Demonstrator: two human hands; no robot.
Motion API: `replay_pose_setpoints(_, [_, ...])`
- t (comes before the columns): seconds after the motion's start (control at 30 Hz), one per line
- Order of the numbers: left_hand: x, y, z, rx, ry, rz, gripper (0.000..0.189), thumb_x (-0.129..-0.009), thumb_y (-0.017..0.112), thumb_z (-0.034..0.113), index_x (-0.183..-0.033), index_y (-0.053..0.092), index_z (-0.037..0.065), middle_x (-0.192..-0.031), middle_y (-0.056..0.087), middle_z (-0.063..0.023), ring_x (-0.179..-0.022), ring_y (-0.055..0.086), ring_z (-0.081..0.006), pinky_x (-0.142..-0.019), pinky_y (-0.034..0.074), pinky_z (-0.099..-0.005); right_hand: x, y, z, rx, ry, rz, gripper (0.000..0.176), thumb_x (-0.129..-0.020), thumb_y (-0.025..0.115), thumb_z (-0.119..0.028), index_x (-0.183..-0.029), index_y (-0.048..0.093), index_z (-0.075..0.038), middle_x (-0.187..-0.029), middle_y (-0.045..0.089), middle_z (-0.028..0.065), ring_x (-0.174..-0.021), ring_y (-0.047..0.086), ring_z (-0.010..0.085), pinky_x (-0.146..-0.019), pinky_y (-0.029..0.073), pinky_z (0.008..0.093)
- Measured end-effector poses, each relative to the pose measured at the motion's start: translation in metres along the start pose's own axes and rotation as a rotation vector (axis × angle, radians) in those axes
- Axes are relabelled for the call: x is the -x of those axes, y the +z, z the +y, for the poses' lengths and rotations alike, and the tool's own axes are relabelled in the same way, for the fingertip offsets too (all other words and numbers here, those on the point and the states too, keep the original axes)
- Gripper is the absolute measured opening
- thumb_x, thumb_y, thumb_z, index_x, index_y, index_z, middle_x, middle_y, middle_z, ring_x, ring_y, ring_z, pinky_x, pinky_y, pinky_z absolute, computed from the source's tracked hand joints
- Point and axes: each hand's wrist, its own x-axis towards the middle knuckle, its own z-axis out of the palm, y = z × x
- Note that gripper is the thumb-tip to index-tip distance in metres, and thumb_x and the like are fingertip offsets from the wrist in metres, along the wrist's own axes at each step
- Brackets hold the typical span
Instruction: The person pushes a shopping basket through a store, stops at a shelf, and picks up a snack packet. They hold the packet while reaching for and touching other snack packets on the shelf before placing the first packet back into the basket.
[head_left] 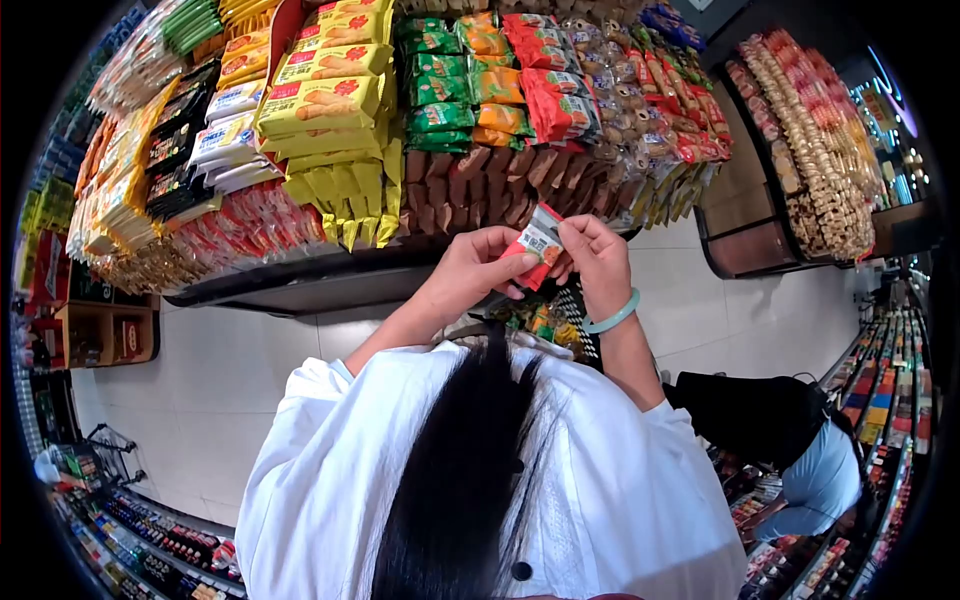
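1. A shopper's two hands come together on one small red packet (537, 245), held up just off the near edge of a display stand (330, 285).
2. The left hand (470, 268) grips the packet's lower left side, its thumb laid across the printed face.
3. The right hand (597, 265), with a pale green bangle (613, 315) at the wrist, pinches the packet's upper right side between thumb and fingers.
4. The packet sits tilted in that double hold, its printed face turned up; whether its seal is torn cannot be told.
5. Behind it, brown packets (480, 190) line the stand's near side, below rows of green packets (440, 92), orange packets (500, 90) and red packets (553, 80) on top.
6. Yellow packages (325, 110) stack high toward the stand's left end, well apart from the hands.
7. Across the pale floor (230, 370), a second stand (745, 235) rises beyond the first one's right end, while a person in black (750, 410) bends near low shelves (890, 400).
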Motion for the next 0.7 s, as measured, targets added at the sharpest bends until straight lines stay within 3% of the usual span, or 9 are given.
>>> replay_pose_setpoints(0.2, [-0.001,-0.005,0.003,-0.114,-0.008,-0.013,0.024,-0.086,0.067,0.017,-0.101,0.06,0.0,-0.087,0.065,-0.0028,-0.073,0.06,-0.007,-0.062,0.051,-0.0217,-0.005,-0.004,-0.012,0.163,0.095,-0.165,0.025,-0.09,0.063,-0.025,-0.099,0.061,-0.002,-0.076,0.062,-0.0002,-0.055,0.054,0.0038,-0.047,0.042,0.017])
replay_pose_setpoints(0.43, [-0.001,-0.005,0.01,-0.027,0.064,0.018,0.019,-0.087,0.063,0.016,-0.098,0.061,0.001,-0.082,0.063,-0.0011,-0.069,0.058,-0.0068,-0.061,0.049,-0.0226,-0.003,-0.001,-0.02,0.113,0.044,-0.131,0.023,-0.09,0.063,-0.021,-0.1,0.06,-0.001,-0.075,0.062,-0.0007,-0.055,0.054,0.003,-0.048,0.041,0.0164])
replay_pose_setpoints(0.47, [0.001,-0.004,0.013,-0.017,0.061,0.032,0.019,-0.087,0.062,0.017,-0.098,0.061,0.002,-0.081,0.063,-0.0008,-0.068,0.058,-0.0067,-0.062,0.049,-0.0228,-0.004,-0.005,-0.022,0.185,0.039,-0.127,0.027,-0.087,0.066,-0.021,-0.104,0.058,-0.002,-0.086,0.063,0.0029,-0.066,0.059,0.0079,-0.056,0.047,0.0202])
replay_pose_setpoints(0.57, [0.001,-0.006,0.019,-0.015,0.071,0.042,0.02,-0.089,0.06,0.021,-0.097,0.061,0.002,-0.078,0.063,-0.0002,-0.065,0.057,-0.0059,-0.06,0.049,-0.0225,-0.008,-0.007,-0.043,0.688,-0.475,-0.154,0.04,-0.08,0.071,-0.018,-0.115,0.055,-0.003,-0.107,0.059,0.0088,-0.091,0.059,0.0124,-0.07,0.05,0.0229])
replay_pose_setpoints(0.6, [0.0,-0.007,0.021,-0.02,0.075,0.033,0.02,-0.089,0.06,0.021,-0.097,0.061,0.002,-0.078,0.063,-0.0002,-0.065,0.057,-0.0057,-0.06,0.049,-0.0223,-0.002,0.0,-0.065,0.782,-0.496,-0.199,0.055,-0.073,0.076,-0.018,-0.121,0.053,-0.005,-0.12,0.053,0.0125,-0.107,0.054,0.0216,-0.087,0.046,0.0323])
replay_pose_setpoints(0.7, [-0.002,-0.006,0.025,-0.063,0.095,0.004,0.021,-0.09,0.06,0.022,-0.097,0.062,0.002,-0.077,0.063,0.0,-0.064,0.057,-0.0052,-0.058,0.049,-0.0218,-0.01,0.005,-0.089,1.054,-0.749,-0.397,0.056,-0.072,0.075,-0.021,-0.121,0.052,-0.006,-0.121,0.052,0.0124,-0.11,0.049,0.0298,-0.093,0.042,0.0375])
